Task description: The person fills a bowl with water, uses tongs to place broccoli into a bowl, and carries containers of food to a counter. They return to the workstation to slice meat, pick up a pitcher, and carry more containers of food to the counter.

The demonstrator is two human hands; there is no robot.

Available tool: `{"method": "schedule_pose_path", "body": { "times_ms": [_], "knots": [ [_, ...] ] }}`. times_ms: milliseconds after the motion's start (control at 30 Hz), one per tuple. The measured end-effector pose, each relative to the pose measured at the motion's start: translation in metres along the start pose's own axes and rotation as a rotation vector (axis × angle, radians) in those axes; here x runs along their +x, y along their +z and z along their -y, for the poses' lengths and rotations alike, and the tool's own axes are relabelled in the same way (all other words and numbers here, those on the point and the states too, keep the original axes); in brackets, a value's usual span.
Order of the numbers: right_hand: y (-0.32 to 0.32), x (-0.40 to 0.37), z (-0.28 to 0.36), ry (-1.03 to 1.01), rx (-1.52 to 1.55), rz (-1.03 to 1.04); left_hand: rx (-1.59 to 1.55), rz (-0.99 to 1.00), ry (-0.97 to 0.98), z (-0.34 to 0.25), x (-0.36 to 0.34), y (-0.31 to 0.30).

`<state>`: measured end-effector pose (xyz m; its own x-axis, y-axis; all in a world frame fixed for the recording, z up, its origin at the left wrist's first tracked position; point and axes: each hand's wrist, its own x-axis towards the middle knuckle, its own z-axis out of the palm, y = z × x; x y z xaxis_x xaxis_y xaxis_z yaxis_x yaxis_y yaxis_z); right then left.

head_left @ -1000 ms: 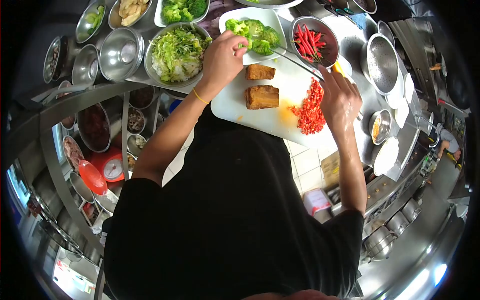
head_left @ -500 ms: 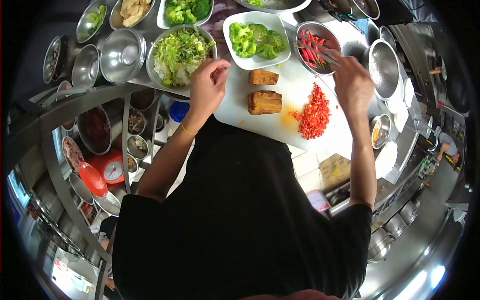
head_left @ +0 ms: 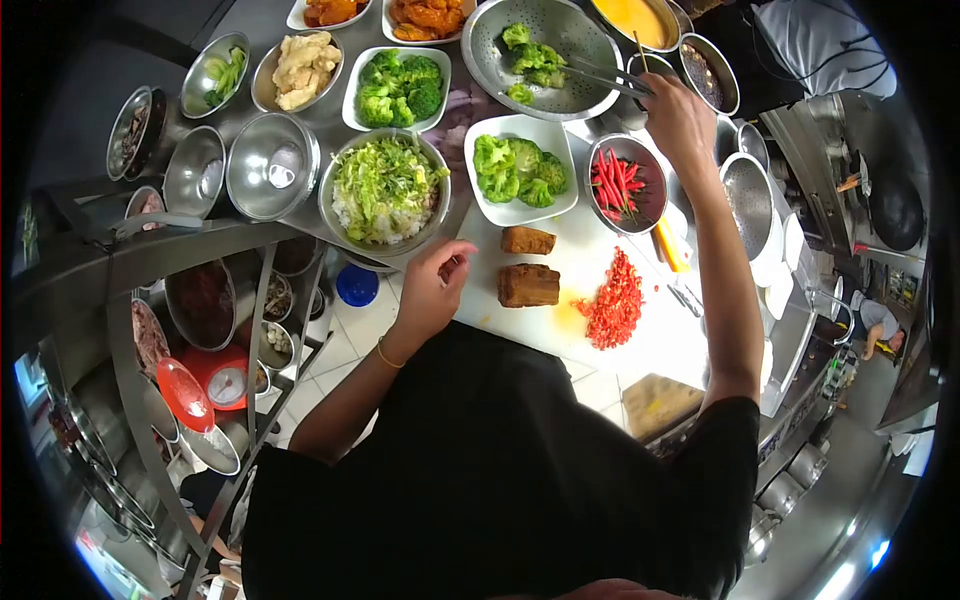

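Steel worktop [head_left: 455,115] runs across the top of the view, crowded with bowls and trays. White cutting board [head_left: 590,262] lies at centre, right in front of you. Perforated colander [head_left: 575,25] sits at 12 o'clock from the board, a few broccoli florets [head_left: 535,55] inside. Steel bowl of shredded cabbage [head_left: 324,195] at 10 o'clock from the board, touching its corner. White plate of broccoli [head_left: 520,215] overlaps the board's far edge at 11 o'clock. Small steel bowl of whole red chillies [head_left: 652,195] stands just beside that plate, at 1 o'clock. On the board: two brown blocks, the larger [head_left: 528,285] near centre, the smaller [head_left: 527,240] just beyond it, apart. Pile of chopped red chilli [head_left: 612,310] lies at 3 o'clock from the larger block. Your right hand [head_left: 680,120] is stretched out to the colander's right rim, grip clenched around metal tongs [head_left: 600,75]. The tongs' thin arms point toward 9 o'clock across the colander, tips over the florets; you can't tell whether they touch any. Your left hand [head_left: 435,285] rests at the board's near-left edge, at 9 o'clock from the larger block, fingers loosely curled, grip released and holding nothing.
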<state>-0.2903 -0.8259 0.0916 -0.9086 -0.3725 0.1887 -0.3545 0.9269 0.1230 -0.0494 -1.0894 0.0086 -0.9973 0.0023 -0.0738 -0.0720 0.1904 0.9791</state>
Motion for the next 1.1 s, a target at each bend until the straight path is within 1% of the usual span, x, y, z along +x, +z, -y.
{"method": "schedule_pose_path", "body": {
  "times_ms": [33,67,133,200,267,300,333,400,433,467,533,600,667,733,767,800,867,933,967,1033,1067,1100],
  "knots": [
    [0.007,0.011,0.003,-0.038,-0.003,-0.046,-0.018,0.003,-0.023,0.000,-0.002,-0.002],
    [0.011,0.020,0.006,-0.040,-0.003,-0.050,-0.017,0.000,-0.020,0.001,-0.004,-0.004],
    [0.012,0.035,0.015,-0.116,-0.099,0.005,-0.056,-0.016,-0.091,0.002,-0.007,-0.009],
    [0.011,0.046,0.019,-0.118,-0.099,0.027,-0.056,-0.028,-0.111,0.006,-0.010,-0.014],
    [0.018,0.062,0.011,0.008,-0.123,0.185,-0.058,-0.033,-0.141,0.012,-0.015,-0.018],
    [0.031,0.074,-0.002,-0.009,-0.135,0.212,-0.061,-0.012,-0.162,0.017,-0.016,-0.019],
    [0.036,0.076,-0.006,-0.009,-0.045,0.162,-0.064,0.011,-0.183,0.019,-0.015,-0.021],
    [0.039,0.076,-0.011,-0.050,0.026,0.177,-0.070,0.027,-0.181,0.015,-0.013,-0.021],
    [0.036,0.072,-0.012,-0.029,0.054,0.190,-0.080,0.038,-0.165,0.014,-0.012,-0.021],
    [0.032,0.064,-0.015,-0.044,0.014,0.155,-0.081,0.041,-0.170,0.015,-0.011,-0.021],
    [-0.009,0.041,-0.002,0.054,-0.064,0.171,-0.164,0.058,-0.188,0.018,-0.006,-0.020],
    [-0.034,0.014,-0.008,0.061,-0.034,0.014,-0.153,0.075,-0.159,0.014,-0.001,-0.020],
    [-0.072,-0.011,-0.009,-0.114,-0.013,-0.002,-0.138,0.091,-0.133,0.015,0.005,-0.018],
    [-0.097,-0.036,0.007,-0.150,0.029,0.030,-0.103,0.087,-0.022,0.019,0.010,-0.014],
    [-0.101,-0.042,0.017,-0.177,0.071,0.060,-0.102,0.089,-0.027,0.019,0.012,-0.012],
    [-0.099,-0.043,0.027,-0.171,0.073,0.062,-0.098,0.111,-0.039,0.017,0.016,-0.011],
    [-0.095,-0.044,0.051,-0.504,-0.030,-0.059,-0.089,0.145,-0.048,0.016,0.022,-0.006],
    [-0.072,-0.039,0.074,-0.591,-0.140,-0.030,-0.144,0.086,-0.015,0.016,0.025,0.000],
    [-0.066,-0.036,0.084,-0.579,-0.140,-0.031,-0.139,0.097,-0.012,0.015,0.026,0.001],
    [-0.060,-0.030,0.095,-0.680,-0.311,0.032,-0.139,0.089,-0.026,0.014,0.029,0.001],
    [-0.061,-0.030,0.095,-0.676,-0.311,0.032,-0.138,0.092,-0.025,0.015,0.028,0.000],
    [-0.063,-0.029,0.095,-0.672,-0.321,0.086,-0.119,0.101,-0.035,0.017,0.027,-0.002]
  ]
}}
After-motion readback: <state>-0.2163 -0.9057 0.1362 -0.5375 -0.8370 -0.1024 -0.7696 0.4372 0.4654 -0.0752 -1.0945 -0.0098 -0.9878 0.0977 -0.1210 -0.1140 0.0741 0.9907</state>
